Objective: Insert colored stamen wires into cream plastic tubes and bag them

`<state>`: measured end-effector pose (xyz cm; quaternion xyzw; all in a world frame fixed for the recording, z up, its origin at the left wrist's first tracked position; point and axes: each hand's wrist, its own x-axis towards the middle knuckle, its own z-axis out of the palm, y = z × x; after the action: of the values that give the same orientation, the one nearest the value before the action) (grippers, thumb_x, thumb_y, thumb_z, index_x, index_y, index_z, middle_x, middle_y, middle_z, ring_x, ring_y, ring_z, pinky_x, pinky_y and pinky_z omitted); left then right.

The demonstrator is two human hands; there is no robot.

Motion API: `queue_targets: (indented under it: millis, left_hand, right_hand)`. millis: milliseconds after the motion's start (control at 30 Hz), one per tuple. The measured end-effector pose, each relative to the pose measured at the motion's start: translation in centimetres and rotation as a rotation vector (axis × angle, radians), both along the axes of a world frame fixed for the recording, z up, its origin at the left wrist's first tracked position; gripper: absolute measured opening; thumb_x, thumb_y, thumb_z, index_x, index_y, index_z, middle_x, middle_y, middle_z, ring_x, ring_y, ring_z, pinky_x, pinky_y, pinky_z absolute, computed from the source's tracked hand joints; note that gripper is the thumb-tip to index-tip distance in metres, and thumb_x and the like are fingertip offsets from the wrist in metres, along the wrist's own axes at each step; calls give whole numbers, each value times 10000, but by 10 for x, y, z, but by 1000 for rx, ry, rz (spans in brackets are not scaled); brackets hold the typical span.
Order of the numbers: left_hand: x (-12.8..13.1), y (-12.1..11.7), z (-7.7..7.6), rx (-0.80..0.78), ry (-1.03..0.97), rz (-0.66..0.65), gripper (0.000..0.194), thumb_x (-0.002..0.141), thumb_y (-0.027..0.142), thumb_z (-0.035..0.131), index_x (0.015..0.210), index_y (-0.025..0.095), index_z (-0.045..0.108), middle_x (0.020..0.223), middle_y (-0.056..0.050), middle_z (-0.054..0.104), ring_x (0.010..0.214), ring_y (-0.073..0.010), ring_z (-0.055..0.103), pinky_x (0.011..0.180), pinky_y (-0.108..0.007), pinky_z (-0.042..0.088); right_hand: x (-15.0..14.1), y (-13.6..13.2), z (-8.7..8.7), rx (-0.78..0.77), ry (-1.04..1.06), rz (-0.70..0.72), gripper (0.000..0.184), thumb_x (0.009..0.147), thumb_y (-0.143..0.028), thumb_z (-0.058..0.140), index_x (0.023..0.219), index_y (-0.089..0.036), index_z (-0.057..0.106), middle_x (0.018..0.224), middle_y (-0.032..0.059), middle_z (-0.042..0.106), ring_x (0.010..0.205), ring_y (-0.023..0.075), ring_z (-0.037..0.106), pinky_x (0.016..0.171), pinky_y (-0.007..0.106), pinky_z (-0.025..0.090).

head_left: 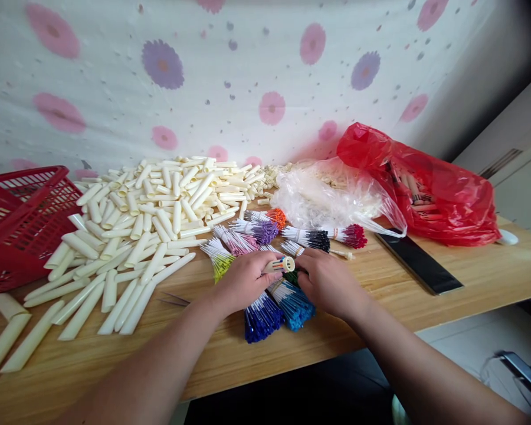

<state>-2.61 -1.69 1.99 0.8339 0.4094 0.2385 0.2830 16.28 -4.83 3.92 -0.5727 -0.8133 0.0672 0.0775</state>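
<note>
At left, a heap of cream tubes [177, 200] covers the counter [491, 277]. The left forearm [159, 360] slants upward to the right, its hand [243, 278] closed around a pen barrel [279, 266] whose round end points right, above the dark blue refills [262, 319] and light blue refills [295, 306]. The right hand [328, 278] has its fingers bent inward just beside the barrel, its forearm [407, 357] slanting down to the right; whether it grips anything, I cannot tell
</note>
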Motion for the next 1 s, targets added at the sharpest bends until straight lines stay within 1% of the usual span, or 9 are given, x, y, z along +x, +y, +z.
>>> queue_targets:
  millis: [100, 167, 233, 367, 500, 667, 800, 900, 1000]
  left_hand:
    - [1, 1, 0, 15, 19, 7, 290, 830, 270, 563, 1111, 247, 625, 1077, -40, 702, 980, -211, 641, 882, -345, 472]
    - [1, 1, -1, 27, 18, 12, 272, 831, 272, 561, 1092, 248, 633, 1045, -36, 709, 955, -209, 646, 864, -340, 481]
    - [2, 2, -2, 29, 26, 14, 248, 832, 269, 559, 1065, 244, 640, 1007, -32, 715, 923, -207, 652, 829, -332, 494]
    - [2, 2, -3, 44, 55, 9, 235, 841, 257, 550, 1059, 235, 636, 1021, -41, 710, 934, -208, 648, 837, -341, 490]
    - [4, 0, -4, 79, 80, 22, 240, 836, 252, 565, 1064, 231, 636, 1036, -52, 711, 959, -220, 647, 841, -349, 490]
    - [5, -1, -6, 110, 105, 22, 291, 819, 183, 567, 1099, 232, 626, 1087, -55, 699, 1004, -221, 641, 869, -353, 486]
    - [5, -2, -7, 144, 154, 30, 310, 805, 159, 572, 1103, 227, 624, 1095, -64, 695, 1009, -233, 639, 887, -371, 483]
    - [5, -2, -10, 150, 141, 27, 281, 815, 182, 575, 1090, 214, 624, 1090, -78, 694, 1002, -243, 637, 888, -383, 476]
    - [5, -3, -11, 109, 12, 71, 159, 838, 244, 567, 971, 200, 641, 951, -56, 714, 880, -212, 654, 814, -348, 496]
  right_hand:
    - [-3, 4, 2, -28, -25, 13, 254, 878, -201, 409, 779, -163, 640, 841, 67, 650, 817, 166, 607, 707, 254, 389]
    - [-5, 6, 2, -16, -69, -9, 281, 902, -308, 425, 793, -158, 635, 843, 82, 657, 806, 185, 619, 678, 264, 394]
    - [-9, 6, 1, 13, -118, -42, 269, 892, -347, 461, 831, -153, 636, 853, 94, 660, 799, 201, 631, 636, 268, 392]
    - [-16, 7, -2, 57, -176, -90, 199, 868, -235, 463, 832, -160, 644, 840, 88, 666, 748, 197, 649, 537, 261, 347]
    - [-16, 7, -3, 86, -161, -103, 198, 855, -215, 460, 804, -163, 644, 820, 81, 668, 703, 183, 640, 497, 278, 285]
    - [-3, -2, -4, 190, -130, -74, 204, 840, -194, 442, 747, -168, 622, 761, 47, 644, 612, 138, 578, 498, 287, 220]
    - [14, -11, -2, 196, -131, -50, 215, 842, -198, 440, 690, -170, 590, 709, 29, 616, 572, 115, 529, 507, 277, 211]
    - [34, -16, 8, 171, -84, -66, 197, 825, -188, 459, 665, -169, 572, 638, 15, 589, 547, 111, 495, 521, 257, 254]
    - [51, -17, 24, 106, 114, -61, 189, 822, -202, 484, 657, -172, 572, 590, -8, 570, 525, 99, 473, 522, 228, 310]
